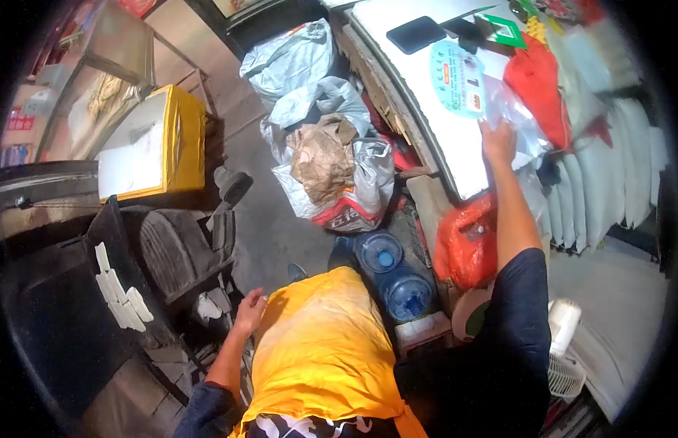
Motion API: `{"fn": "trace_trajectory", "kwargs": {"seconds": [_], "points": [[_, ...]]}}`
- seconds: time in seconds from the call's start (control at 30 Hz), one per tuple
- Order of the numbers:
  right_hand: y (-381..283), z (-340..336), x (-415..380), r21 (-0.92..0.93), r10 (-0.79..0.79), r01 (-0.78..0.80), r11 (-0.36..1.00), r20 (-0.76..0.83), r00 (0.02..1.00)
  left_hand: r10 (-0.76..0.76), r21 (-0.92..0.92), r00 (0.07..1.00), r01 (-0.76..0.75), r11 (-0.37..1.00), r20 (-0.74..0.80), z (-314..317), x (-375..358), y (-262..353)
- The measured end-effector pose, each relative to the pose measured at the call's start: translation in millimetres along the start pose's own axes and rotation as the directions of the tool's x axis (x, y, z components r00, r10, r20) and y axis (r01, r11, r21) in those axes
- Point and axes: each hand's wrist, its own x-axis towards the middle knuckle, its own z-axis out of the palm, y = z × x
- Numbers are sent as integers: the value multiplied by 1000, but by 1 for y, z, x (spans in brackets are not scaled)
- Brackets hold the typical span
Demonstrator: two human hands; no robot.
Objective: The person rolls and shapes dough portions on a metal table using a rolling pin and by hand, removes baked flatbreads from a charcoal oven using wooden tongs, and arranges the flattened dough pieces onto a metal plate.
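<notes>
At the white tabletop [397, 73] on the right, my right hand [499, 144] is closed at the edge of a clear plastic bag [520, 120]. Just beyond its fingertips lies a light-blue printed sheet [456, 79]. A red cloth-like bag [537, 87] rests to the right of the clear plastic. My left hand [250, 312] hangs low beside my yellow apron [320, 314], fingers loosely apart and holding nothing that I can see.
A black phone [416, 35] and a green card [504, 31] lie on the tabletop. Stuffed grey-white sacks [291, 58], blue water jugs [408, 293] and a red plastic bag [466, 241] stand below. A yellow-sided box [185, 139] is at left, a white fan [565, 325] at lower right.
</notes>
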Motion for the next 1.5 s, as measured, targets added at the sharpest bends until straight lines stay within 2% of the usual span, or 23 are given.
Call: {"fn": "trace_trajectory", "kwargs": {"seconds": [0.07,0.13,0.4,0.47,0.53,0.6,0.63,0.67,0.7,0.73,0.77,0.83,0.87,0.93,1.03,1.13,1.17,1.27,1.33,1.37,1.4,1.47,1.5], "points": [[2,-7,14,-121,16,0,993,128,992,-77,-36,997,76,996,-14,5,-7,14],[18,5,28,-103,-29,36,994,72,997,-27,65,999,29,997,-27,4,-4,10],[46,-20,40,225,-47,56,973,-45,998,-87,4,996,88,996,-25,-7,13,3],[44,-31,37,358,26,-36,933,32,999,-95,-37,995,94,995,-32,-8,14,7],[43,-34,37,357,54,-33,934,-50,997,-109,12,993,110,994,-43,-9,13,13],[27,-32,33,411,243,-180,894,-105,964,-94,-51,996,93,994,-11,-5,11,18],[10,-4,9,465,-24,87,881,-141,990,-95,-55,995,95,994,-4,1,11,22],[-15,24,-14,168,-448,455,874,-82,890,-88,-40,994,90,995,57,6,14,30],[-56,24,-46,213,-625,600,771,74,777,-87,-20,990,90,996,113,6,14,38],[-108,1,-83,218,-661,647,731,-13,750,-94,-17,990,96,995,109,8,11,49],[-140,-26,-107,289,-675,639,713,33,737,-46,-88,986,60,994,161,18,11,67],[-162,-25,-150,332,-711,683,651,-50,702,21,-280,967,53,958,253,39,14,101],[-168,-31,-169,365,-758,728,581,-84,647,40,-383,954,81,920,298,48,18,119],[-173,-40,-199,405,-760,734,546,-129,637,123,-515,921,92,852,369,69,26,161],[-170,-56,-234,493,-772,698,520,-79,631,264,-587,883,15,809,388,107,28,241],[-170,-73,-269,433,-838,778,455,-86,538,404,-726,796,63,684,450,134,40,294],[-172,-78,-279,512,-821,732,449,-86,564,403,-773,896,-119,623,187,145,34,313],[-169,-89,-295,685,-759,587,432,-75,647,355,-769,911,-71,635,209,127,38,315],[-155,-77,-305,866,-408,151,476,65,911,390,-747,901,-125,653,190,114,26,306],[-148,-65,-312,822,-161,-400,406,495,854,375,-742,909,-123,659,183,108,14,303],[-137,-54,-314,571,-105,-800,187,821,561,359,-738,917,-120,664,174,102,4,296],[-133,-50,-315,61,-394,-993,-97,914,95,414,-673,866,-130,728,280,85,-11,276],[-141,-51,-319,-9,-494,-996,-89,869,36,401,-631,868,-139,763,292,81,-17,268]]}}
